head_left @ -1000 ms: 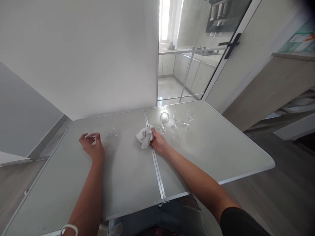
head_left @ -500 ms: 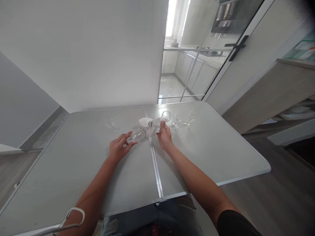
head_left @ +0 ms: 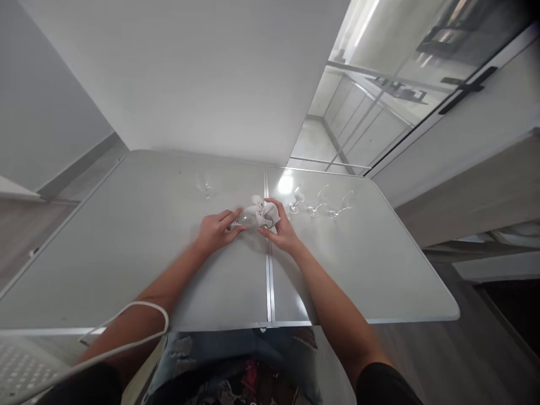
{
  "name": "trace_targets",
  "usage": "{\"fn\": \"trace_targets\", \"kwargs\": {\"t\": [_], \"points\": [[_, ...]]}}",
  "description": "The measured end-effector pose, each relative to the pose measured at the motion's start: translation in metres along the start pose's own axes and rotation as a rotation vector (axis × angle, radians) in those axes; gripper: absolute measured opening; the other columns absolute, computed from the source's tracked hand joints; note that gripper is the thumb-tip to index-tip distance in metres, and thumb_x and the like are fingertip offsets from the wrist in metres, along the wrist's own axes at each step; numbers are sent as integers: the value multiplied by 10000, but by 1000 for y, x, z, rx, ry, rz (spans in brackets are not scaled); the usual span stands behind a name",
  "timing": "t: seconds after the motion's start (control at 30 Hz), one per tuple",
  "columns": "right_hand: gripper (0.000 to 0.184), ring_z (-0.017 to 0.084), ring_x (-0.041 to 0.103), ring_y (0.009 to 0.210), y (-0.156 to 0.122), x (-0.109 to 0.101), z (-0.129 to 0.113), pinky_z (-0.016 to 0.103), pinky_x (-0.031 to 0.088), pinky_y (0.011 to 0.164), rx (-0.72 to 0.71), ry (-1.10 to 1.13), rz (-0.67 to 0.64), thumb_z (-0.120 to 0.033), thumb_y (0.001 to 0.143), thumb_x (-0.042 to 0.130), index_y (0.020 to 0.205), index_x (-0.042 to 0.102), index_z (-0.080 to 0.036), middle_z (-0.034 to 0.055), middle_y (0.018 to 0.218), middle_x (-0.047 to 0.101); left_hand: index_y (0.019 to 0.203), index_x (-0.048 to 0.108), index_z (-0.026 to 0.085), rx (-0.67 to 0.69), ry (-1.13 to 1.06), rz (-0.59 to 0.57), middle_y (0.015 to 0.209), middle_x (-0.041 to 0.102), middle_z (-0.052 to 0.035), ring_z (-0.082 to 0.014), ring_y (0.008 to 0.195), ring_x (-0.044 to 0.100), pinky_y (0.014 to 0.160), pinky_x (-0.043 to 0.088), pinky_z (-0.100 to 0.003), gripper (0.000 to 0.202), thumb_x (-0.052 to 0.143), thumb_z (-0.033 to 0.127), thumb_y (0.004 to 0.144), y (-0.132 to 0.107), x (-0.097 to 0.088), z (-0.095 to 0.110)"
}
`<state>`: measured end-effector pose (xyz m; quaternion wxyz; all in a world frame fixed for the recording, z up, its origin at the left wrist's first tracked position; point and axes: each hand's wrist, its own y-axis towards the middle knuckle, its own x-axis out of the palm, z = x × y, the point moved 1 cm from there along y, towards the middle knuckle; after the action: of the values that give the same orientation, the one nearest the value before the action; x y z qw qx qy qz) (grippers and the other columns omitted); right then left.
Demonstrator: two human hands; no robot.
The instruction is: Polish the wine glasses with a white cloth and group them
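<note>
My left hand grips a clear wine glass by its stem or foot end; the fingers partly cover that part. The glass lies tilted on its side above the table, bowl toward the right. My right hand is closed around a bunched white cloth, which is pressed at the mouth of the bowl. Whether some of the cloth is inside the bowl I cannot tell for sure. Right of this hand stand three clear stemmed glasses, the nearest glass close to the fingers.
Another clear glass stands at the back left of the pale table. A metal seam runs across the tabletop between my arms. A white wall rises behind it, and a white cable loops over my left forearm.
My right hand has brought the cloth to the glass's mouth, its fingers now spread around cloth and rim. The glass has tipped more level. The head view has turned slightly.
</note>
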<state>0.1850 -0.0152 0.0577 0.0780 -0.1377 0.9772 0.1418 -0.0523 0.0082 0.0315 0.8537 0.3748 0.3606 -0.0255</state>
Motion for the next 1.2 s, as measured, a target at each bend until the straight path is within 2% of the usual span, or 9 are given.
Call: {"fn": "trace_targets", "kwargs": {"t": [0.17, 0.37, 0.57, 0.7, 0.8, 0.97, 1.07, 1.13, 1.2], "points": [[986, 278, 517, 1301, -2, -3, -1, 408, 413, 1123, 6, -18, -80, -469, 852, 755, 1642, 189, -306, 86, 1436, 518, 1267, 698, 246, 87, 74, -89, 768, 727, -38, -124, 552, 611, 561, 427, -241, 473, 685, 528, 887, -2, -1, 1], [985, 232, 637, 939, -2, -3, 0, 396, 506, 958, 83, -102, -328, -569, 879, 702, 1656, 157, -304, 24, 1042, 677, 1313, 661, 269, 242, 55, -195, 835, 750, -27, -115, 564, 614, 525, 371, -242, 444, 654, 486, 926, -6, 2, 7], [838, 321, 521, 1316, 3, -9, 0, 450, 408, 1127, -57, -43, -107, -704, 896, 606, 1574, 405, -255, 108, 1522, 498, 1279, 702, 268, 169, 154, -122, 745, 739, -10, -108, 568, 610, 542, 353, -238, 504, 626, 610, 917, 1, -3, 5], [678, 279, 633, 1110, 3, -13, 4, 437, 494, 1022, 23, -15, -2, -606, 932, 630, 1501, 491, -262, 89, 1342, 635, 1298, 688, 265, 193, 166, -67, 727, 731, 12, -96, 557, 592, 552, 366, -231, 512, 636, 602, 916, 1, 0, 3], [632, 269, 621, 1142, 3, -13, 5, 431, 484, 1038, 7, -19, 56, -584, 994, 535, 1538, 438, -275, 85, 1410, 597, 1326, 665, 246, 220, 184, -34, 701, 721, 12, -100, 547, 588, 555, 375, -231, 496, 608, 565, 950, -3, 7, 4], [676, 293, 571, 1258, 4, -2, 4, 462, 408, 1130, -32, -92, -146, -582, 1003, 518, 1573, 398, -237, 96, 1373, 619, 1260, 713, 251, 298, 275, -3, 692, 731, -8, -119, 549, 608, 575, 384, -255, 433, 652, 530, 935, -7, 8, 8], [669, 291, 573, 1243, 5, 0, 4, 445, 442, 1083, 4, -78, -144, -612, 993, 515, 1547, 438, -246, 96, 1347, 624, 1235, 735, 270, 264, 268, -16, 689, 733, -6, -114, 534, 598, 568, 380, -259, 419, 674, 536, 917, -6, 5, 7], [616, 260, 613, 1128, 6, -2, 4, 399, 483, 1004, 22, -40, -98, -622, 988, 518, 1474, 526, -242, 88, 1261, 653, 1243, 734, 284, 201, 212, -48, 705, 737, 2, -105, 540, 601, 555, 378, -246, 444, 675, 565, 904, -5, 5, 4], [569, 201, 624, 876, 6, -6, 6, 334, 515, 837, 62, 6, -5, -629, 992, 506, 1384, 597, -227, 53, 999, 675, 1257, 727, 294, 140, 140, -79, 735, 746, 12, -94, 556, 610, 552, 383, -227, 471, 674, 589, 894, -5, 7, 1]]}}
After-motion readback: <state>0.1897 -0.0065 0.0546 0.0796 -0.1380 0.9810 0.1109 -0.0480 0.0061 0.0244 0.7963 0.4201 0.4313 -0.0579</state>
